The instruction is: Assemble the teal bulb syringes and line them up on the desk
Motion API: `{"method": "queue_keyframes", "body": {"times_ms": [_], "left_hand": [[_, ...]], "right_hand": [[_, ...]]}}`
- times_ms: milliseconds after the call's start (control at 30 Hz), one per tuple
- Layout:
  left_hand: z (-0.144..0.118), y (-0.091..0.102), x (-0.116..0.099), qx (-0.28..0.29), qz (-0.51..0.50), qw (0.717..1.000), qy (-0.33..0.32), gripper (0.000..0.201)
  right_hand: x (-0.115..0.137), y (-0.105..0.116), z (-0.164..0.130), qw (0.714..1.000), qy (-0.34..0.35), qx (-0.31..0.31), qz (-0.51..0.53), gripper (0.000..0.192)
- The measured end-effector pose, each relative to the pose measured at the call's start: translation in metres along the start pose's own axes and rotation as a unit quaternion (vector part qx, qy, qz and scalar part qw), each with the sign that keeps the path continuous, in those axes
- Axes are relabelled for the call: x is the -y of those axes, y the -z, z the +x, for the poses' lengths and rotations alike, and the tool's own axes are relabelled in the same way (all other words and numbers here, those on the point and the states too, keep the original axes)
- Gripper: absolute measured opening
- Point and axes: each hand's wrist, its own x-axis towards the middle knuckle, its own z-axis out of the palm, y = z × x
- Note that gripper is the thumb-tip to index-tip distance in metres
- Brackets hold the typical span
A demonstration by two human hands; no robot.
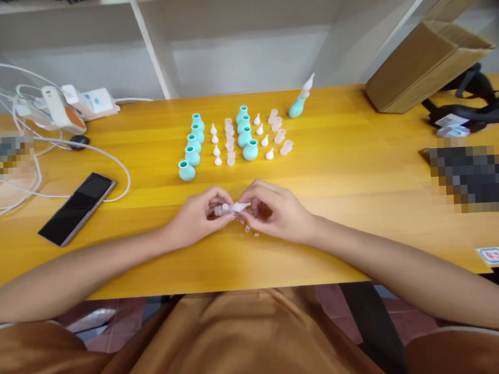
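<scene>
Item in hand: one small translucent pale-pink plastic piece [233, 208], elongated, lying crosswise between both hands just above the near middle of the yellow wooden tabletop [357, 164]. The left hand [197, 216] pinches its blunt left end with thumb and fingertips closed on it; the right hand [276, 210] grips its pointed right end in the same closed pinch. Both wrists rest on the tabletop. A few tiny clear bits [248, 229] lie on the wood directly under the hands.

Stock beyond the hands, mid-table, in rows running away from the person:
- row of five teal rubber bulbs [192, 147], upright, angled leftward toward the near end;
- row of small white cone tips [215, 144], beside it;
- row of pale-pink caps [230, 141], next;
- second row of teal bulbs [245, 132], four visible;
- second row of white cones [264, 136];
- short row of pink caps lying tilted [279, 132].

One assembled teal bulb with a pale nozzle [300, 100], leaning, stands apart behind the rows.

Surroundings: black smartphone [78, 207], face up, left; white cables [16, 138] and a white charger block [90, 102], far left; brown cardboard box [422, 60], tilted, far right; black strap-like device [471, 108] beside it.
</scene>
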Motion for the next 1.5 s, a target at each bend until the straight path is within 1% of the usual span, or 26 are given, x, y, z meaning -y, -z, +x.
{"method": "queue_keyframes", "body": {"times_ms": [67,233,433,600,900,1033,1233,1333,1433,1500], "left_hand": [[-0.0003,0.0012,0.0015,0.010,0.003,1.000,0.007,0.031],[-0.0025,0.0039,0.0012,0.022,0.033,0.999,0.018,0.038],[-0.0035,0.0018,-0.0015,0.046,-0.008,0.999,0.015,0.041],[-0.0034,0.0006,-0.0027,0.056,-0.040,0.998,0.010,0.039],[0.0006,0.0012,-0.0014,0.039,-0.054,0.998,0.008,0.036],[0.0016,0.0005,-0.0037,0.032,-0.032,0.999,-0.001,0.035],[0.0037,0.0046,-0.0078,0.042,0.010,0.998,-0.040,0.034],[0.0048,0.0059,-0.0060,0.039,-0.040,0.998,-0.023,0.033],[0.0057,0.0060,-0.0036,0.030,-0.124,0.992,0.003,0.043],[0.0063,0.0061,-0.0023,0.023,-0.160,0.987,0.021,0.048]], "right_hand": [[-0.0002,0.0009,0.0000,1.000,-0.002,0.002,0.007,0.016],[0.0013,0.0011,-0.0013,1.000,0.000,0.002,0.018,0.020],[0.0029,-0.0005,-0.0030,1.000,0.002,0.000,0.015,0.024],[0.0053,-0.0010,-0.0029,1.000,0.028,-0.007,0.000,0.023],[0.0031,-0.0048,-0.0019,0.997,0.041,-0.023,-0.068,0.022],[0.0033,-0.0067,-0.0015,0.996,0.039,-0.032,-0.075,0.022],[0.0026,-0.0067,-0.0002,0.995,0.049,-0.040,-0.071,0.022],[0.0017,-0.0056,0.0002,0.995,0.057,-0.045,-0.069,0.023],[0.0009,-0.0036,0.0007,0.995,0.062,-0.044,-0.064,0.023],[0.0006,-0.0019,0.0011,0.996,0.063,-0.038,-0.058,0.023]]}}
